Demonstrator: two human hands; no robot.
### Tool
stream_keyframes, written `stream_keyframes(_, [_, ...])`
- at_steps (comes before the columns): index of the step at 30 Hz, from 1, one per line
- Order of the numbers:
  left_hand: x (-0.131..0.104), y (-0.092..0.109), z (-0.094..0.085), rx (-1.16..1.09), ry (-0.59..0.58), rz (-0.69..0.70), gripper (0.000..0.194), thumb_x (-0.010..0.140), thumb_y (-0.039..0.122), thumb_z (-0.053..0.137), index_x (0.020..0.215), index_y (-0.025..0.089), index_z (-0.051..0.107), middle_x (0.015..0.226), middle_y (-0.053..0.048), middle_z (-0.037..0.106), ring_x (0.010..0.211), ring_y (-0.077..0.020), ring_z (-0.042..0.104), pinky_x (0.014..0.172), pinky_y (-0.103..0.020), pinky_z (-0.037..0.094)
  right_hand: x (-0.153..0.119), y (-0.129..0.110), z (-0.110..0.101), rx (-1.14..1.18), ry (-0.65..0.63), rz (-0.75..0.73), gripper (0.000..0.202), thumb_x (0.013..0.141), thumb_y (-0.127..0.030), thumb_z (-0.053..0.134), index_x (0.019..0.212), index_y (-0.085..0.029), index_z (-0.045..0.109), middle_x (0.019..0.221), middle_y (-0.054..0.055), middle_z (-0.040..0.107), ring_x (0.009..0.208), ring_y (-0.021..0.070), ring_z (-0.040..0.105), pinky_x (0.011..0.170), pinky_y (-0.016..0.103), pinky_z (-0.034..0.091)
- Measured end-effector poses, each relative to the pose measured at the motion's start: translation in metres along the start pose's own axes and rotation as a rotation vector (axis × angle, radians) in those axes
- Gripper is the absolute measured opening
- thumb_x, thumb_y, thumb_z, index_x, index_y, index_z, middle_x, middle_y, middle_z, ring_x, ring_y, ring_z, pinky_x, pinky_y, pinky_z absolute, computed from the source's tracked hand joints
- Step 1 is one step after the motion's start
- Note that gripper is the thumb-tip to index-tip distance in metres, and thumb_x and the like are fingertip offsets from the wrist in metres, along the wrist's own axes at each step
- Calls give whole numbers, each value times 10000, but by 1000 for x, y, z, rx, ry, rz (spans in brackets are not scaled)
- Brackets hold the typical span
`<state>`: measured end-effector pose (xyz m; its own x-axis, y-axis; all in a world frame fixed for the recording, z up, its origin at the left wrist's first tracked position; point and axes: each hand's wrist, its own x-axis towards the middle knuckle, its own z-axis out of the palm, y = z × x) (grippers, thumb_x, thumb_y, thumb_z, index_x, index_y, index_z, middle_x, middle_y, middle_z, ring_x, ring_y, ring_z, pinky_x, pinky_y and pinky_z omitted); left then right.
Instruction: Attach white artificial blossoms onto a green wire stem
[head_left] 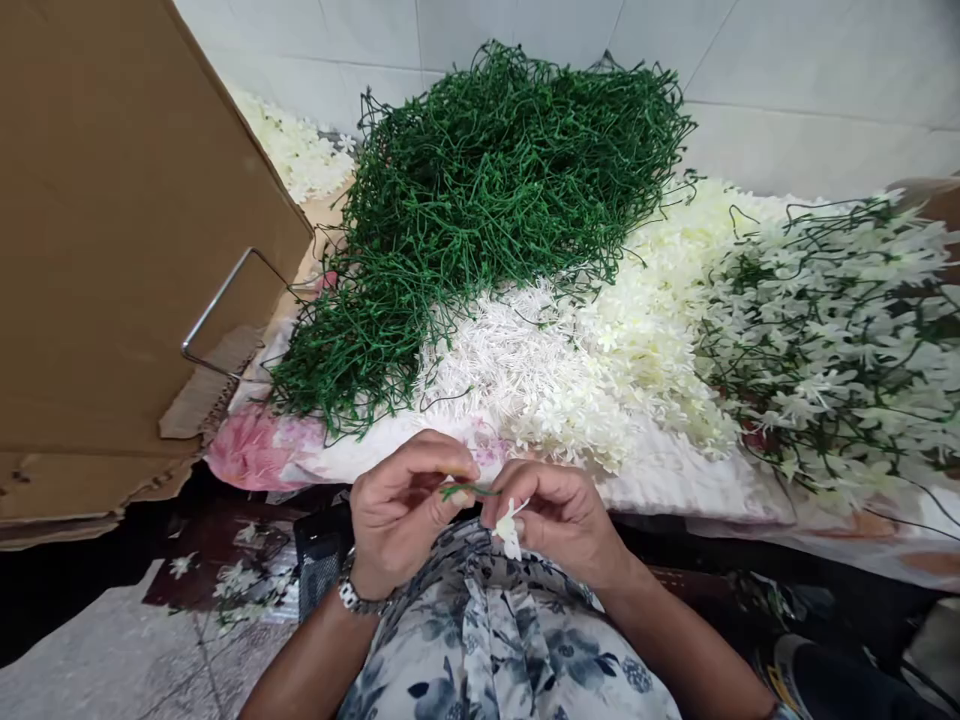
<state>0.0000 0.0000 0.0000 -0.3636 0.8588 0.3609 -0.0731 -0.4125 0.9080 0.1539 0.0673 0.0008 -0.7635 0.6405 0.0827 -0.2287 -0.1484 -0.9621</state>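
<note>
Close in, over a flowered lap [495, 650]: little open room, both hands meeting just above the cloth.

Left hand [401, 510], watch [351, 595] at the wrist, fingers pinched narrow on a thin green stem [469, 489]. Right hand [559, 515], fingers closed on a small white flower [510, 528], held at the stem's right end, the two hands nearly touching.

Below and left of the fingers: grey tiled floor [97, 660] with a few loose blossoms, dark gap beside it, a black mesh thing by the left wrist.

Just beyond the fingers: edge of a white sheet [660, 480] spread low, pink patch at its left end. On it, straight ahead, a heap of white stamens [502, 360]; right of that, cream petals [660, 300]; far right, a tangle of finished sprigs [840, 340], green with white flowers, reaching the frame's edge.

Farther, ahead and slightly left: big mound of bare green stems [495, 190], spilling toward the left.

Left of the fingers: tall cardboard box [112, 250], torn at the bottom edge, a bent metal rod [225, 300] across its corner, closing off that side.

Farthest: pale tiled wall [787, 90], more cream petals behind the box.
</note>
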Motion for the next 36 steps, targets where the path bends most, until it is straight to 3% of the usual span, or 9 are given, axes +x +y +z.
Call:
stream_keyframes(6, [3,1,7,-44,-23,25,102,817,198,646,894,212,711,844,-58,636,784,-161,593,685,-287,474,4,11,2,207,-9,178,260,729,-400,753,745,-169,636,693,-2,644,573,81,569,558,201,486])
stream_keyframes(11, [3,2,9,16,-28,22,105,820,180,632,883,207,712,846,-65,636,828,-175,591,715,-295,481,7,14,5,258,1,223,270,712,-390,772,750,-163,632,671,-20,639,545,58,553,554,178,465])
stream_keyframes(15, [5,5,10,13,27,28,80,818,183,630,856,198,699,839,-60,637,827,-178,599,724,-307,489,8,12,3,215,-21,108,182,763,-338,738,776,-178,653,764,2,668,688,88,616,666,215,506])
stream_keyframes(18, [6,11,5,41,67,44,85,823,163,617,856,194,689,796,-48,638,798,-183,611,723,-325,496,7,5,-1,49,5,0,134,801,-323,701,815,-192,673,986,52,680,908,134,636,818,289,513])
stream_keyframes(20, [5,16,0,111,41,-6,106,831,132,600,869,189,680,770,-41,636,768,-179,612,708,-325,490,6,0,-3,-67,29,-63,115,827,-313,672,848,-201,680,1042,60,667,951,140,630,845,305,505])
stream_keyframes(23, [2,18,-4,228,-86,-116,145,848,87,567,896,186,662,746,-23,605,680,-135,581,612,-270,452,4,-5,-5,-196,49,-178,117,850,-309,643,863,-199,683,934,48,661,862,131,625,789,295,507])
stream_keyframes(26, [-1,16,-2,257,-188,-97,173,850,65,556,926,188,651,741,-5,579,642,-100,541,575,-231,420,2,-8,-5,-278,100,-268,78,847,-252,638,862,-188,679,816,36,647,766,130,610,710,281,504])
stream_keyframes(30, [-1,11,1,291,-215,-32,175,840,43,555,918,172,646,757,-16,602,692,-105,547,614,-225,430,1,-12,-6,-403,169,-334,63,819,-123,628,847,-168,661,769,39,648,732,132,605,669,274,495])
stream_keyframes(36, [1,10,4,318,-238,16,186,822,28,559,922,156,649,746,-20,608,684,-108,552,598,-223,433,1,-23,-4,-627,156,-446,109,790,-34,596,835,-123,640,752,70,650,730,134,610,649,266,502])
